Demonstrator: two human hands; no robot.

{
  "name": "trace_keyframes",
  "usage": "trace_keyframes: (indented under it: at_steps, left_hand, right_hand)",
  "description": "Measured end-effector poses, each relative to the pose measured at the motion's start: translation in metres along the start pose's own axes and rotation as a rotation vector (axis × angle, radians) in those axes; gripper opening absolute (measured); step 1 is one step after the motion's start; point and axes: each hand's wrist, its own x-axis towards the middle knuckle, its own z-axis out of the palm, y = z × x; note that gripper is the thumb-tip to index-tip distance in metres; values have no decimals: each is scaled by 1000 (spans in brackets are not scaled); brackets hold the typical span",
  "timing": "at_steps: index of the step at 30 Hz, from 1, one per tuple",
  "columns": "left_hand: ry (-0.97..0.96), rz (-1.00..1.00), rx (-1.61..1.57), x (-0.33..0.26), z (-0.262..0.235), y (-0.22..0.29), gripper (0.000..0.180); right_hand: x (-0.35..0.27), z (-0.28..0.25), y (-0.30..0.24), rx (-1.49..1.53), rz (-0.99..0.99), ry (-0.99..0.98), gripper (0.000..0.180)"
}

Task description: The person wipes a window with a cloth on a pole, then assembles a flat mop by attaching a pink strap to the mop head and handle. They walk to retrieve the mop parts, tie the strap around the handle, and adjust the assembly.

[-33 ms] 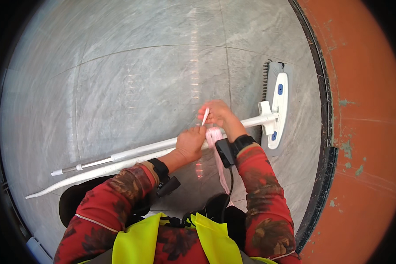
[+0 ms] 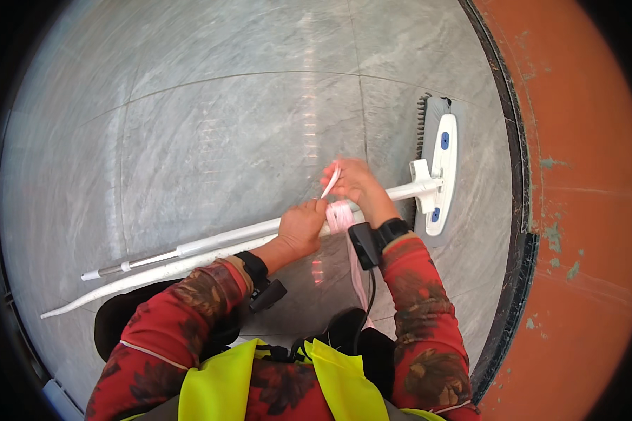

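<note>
My left hand [image 2: 302, 226] is closed over the white pole [image 2: 239, 235] of a floor brush and a second, slightly curved white rod [image 2: 154, 273] lying along it. Just right of that hand, pale pink plastic strapping [image 2: 339, 216] is wound round the two, and a loose length trails down toward my body. A narrow end of the strapping [image 2: 332, 182] stands up between my hands, pinched in the fingers of my right hand [image 2: 354, 186]. At the pole's right end is the brush head [image 2: 443, 175], white and grey with blue inserts and dark bristles.
Grey tiled floor [image 2: 225, 140] lies under everything. To the right, a dark edging strip [image 2: 512, 140] borders an orange-red surface [image 2: 583, 175] with scuffed patches. A black device [image 2: 364, 245] with a cable sits at my right wrist, and another [image 2: 267, 295] at my left.
My right hand has shifted slightly to the right with the strapping end, which leans over more. The pole and brush head have moved very slightly left.
</note>
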Motion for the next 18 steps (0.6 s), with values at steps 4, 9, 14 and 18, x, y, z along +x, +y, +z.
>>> trace_keyframes:
  at_steps: [4,9,14,18]
  left_hand:
    - [85,33,-20,-11,0,7,63]
    - [69,69,5,-16,-5,6,67]
    - [60,67,-10,-17,-9,6,76]
    - [-15,60,65,-12,-13,11,70]
  right_hand:
    - [-25,-26,5,577,-230,11,26]
    - [-21,-32,10,833,-419,113,20]
    - [-47,-37,-9,827,-499,377,13]
    - [-63,21,4,421,-555,74,23]
